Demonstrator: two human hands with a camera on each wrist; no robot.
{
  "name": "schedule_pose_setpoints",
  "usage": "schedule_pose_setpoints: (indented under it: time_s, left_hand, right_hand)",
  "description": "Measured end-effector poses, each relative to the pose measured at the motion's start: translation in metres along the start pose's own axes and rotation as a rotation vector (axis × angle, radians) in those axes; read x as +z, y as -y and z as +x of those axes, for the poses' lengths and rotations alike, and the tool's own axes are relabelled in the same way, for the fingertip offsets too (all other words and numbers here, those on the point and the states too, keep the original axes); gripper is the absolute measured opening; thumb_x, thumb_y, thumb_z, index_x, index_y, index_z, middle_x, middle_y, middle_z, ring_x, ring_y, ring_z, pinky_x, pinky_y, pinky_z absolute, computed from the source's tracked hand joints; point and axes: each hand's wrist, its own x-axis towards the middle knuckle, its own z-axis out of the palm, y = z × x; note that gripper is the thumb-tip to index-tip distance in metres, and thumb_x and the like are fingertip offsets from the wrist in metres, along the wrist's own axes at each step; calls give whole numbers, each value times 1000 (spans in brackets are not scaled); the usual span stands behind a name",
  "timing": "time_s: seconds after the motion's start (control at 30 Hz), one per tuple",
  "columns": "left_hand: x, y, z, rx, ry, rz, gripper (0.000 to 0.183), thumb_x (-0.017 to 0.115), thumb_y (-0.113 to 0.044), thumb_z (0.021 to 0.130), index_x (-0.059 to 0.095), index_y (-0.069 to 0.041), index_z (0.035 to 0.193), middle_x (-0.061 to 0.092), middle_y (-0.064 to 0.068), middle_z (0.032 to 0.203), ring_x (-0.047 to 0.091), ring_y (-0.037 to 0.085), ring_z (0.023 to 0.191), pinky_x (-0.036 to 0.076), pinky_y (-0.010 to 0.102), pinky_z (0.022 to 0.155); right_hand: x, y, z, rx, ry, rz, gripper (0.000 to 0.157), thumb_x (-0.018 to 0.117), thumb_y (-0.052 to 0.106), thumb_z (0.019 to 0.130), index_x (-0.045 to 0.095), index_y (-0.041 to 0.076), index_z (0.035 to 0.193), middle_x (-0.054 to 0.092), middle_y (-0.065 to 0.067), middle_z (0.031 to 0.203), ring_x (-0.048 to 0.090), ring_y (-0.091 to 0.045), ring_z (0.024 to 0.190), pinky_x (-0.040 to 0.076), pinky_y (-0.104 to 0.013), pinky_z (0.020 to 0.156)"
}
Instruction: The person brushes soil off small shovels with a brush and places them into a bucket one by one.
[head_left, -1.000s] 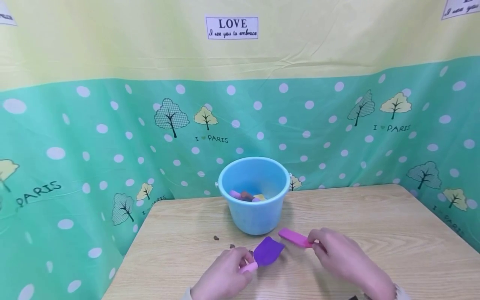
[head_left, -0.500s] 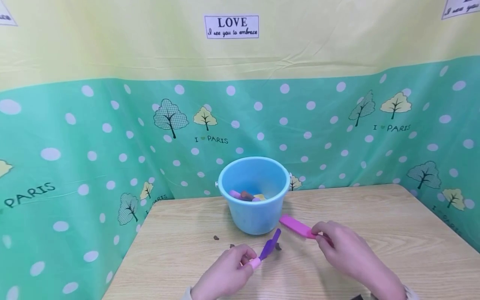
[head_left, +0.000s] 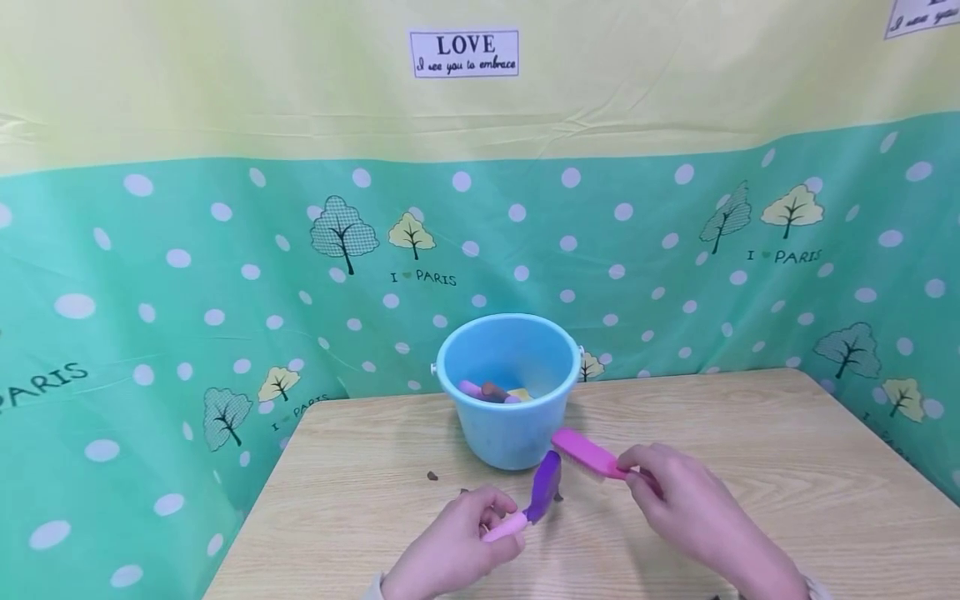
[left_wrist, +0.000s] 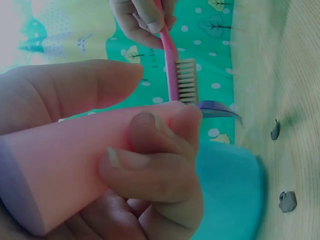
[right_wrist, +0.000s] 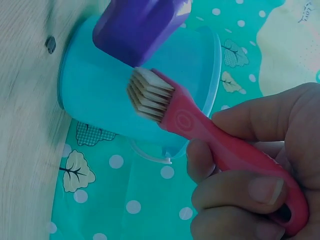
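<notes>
My left hand [head_left: 457,537] grips the pink handle of a small shovel with a purple blade [head_left: 545,483]. In the left wrist view the fingers curl round the thick handle [left_wrist: 65,160], while the thumb lies along its other side. The blade is tilted on edge above the table, in front of the blue bucket. In my right hand [head_left: 690,500] is a pink brush [head_left: 588,455], held by its handle with the pale bristles [right_wrist: 150,97] facing the shovel. Brush head and purple blade [right_wrist: 135,30] are close together. A dark crumb [head_left: 558,497] shows beside the blade.
The light blue bucket [head_left: 510,437] stands at the back of the wooden table [head_left: 750,433], holding pink, brown and yellow pieces [head_left: 495,392]. Another dark crumb [head_left: 432,476] lies left of it. A green polka-dot cloth [head_left: 645,267] hangs behind and at the sides.
The shovel's blade has turned from lying face up to standing on edge. The brush has moved up and back toward the bucket, then slightly left.
</notes>
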Motion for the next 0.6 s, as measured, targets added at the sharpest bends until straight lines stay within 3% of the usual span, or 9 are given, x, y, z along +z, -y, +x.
schedule_pose_setpoints:
  time_s: [0.2, 0.6]
  left_hand:
    - [1, 2, -1, 9, -17, 17, 25, 75, -23, 78, 62, -16, 98, 59, -5, 75, 51, 10, 66, 42, 24, 58]
    - [6, 0, -1, -3, -21, 34, 13, 62, -13, 84, 62, -13, 97, 59, -6, 76, 50, 10, 61, 42, 25, 55]
  right_hand:
    - [4, 3, -2, -13, -35, 5, 19, 65, 5, 86, 68, 20, 97, 49, 11, 71, 38, -4, 53, 35, -22, 47]
    - [11, 11, -6, -61, -25, 65, 20, 66, 3, 85, 68, 20, 96, 51, 13, 75, 40, -2, 55, 38, -21, 49]
